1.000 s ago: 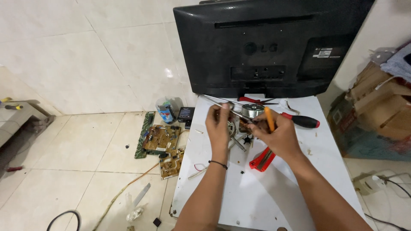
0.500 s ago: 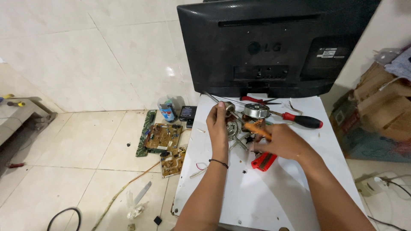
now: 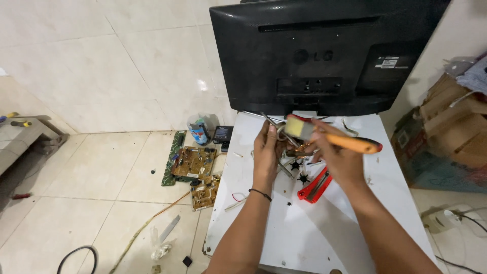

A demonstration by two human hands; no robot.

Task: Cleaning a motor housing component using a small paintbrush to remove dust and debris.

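My left hand (image 3: 266,152) grips a small metal motor-like part (image 3: 280,133) with thin rods sticking out, held above the white table (image 3: 314,238). My right hand (image 3: 337,161) holds a paintbrush with an orange handle (image 3: 355,144). Its pale bristle head (image 3: 297,127) lies against the part. Copper-coloured windings (image 3: 303,148) show between my hands. Two black star-shaped pieces (image 3: 299,171) and red-handled pliers (image 3: 314,185) lie on the table just below.
The back of a black flat-screen television (image 3: 324,56) stands at the table's far edge. On the tiled floor to the left lie circuit boards (image 3: 190,161), a can (image 3: 199,133) and a cable (image 3: 76,253). Cardboard boxes (image 3: 446,132) are stacked on the right.
My right hand has swung the brush from upright to nearly level and brought its bristles onto the metal part. My left hand has raised the part a little.
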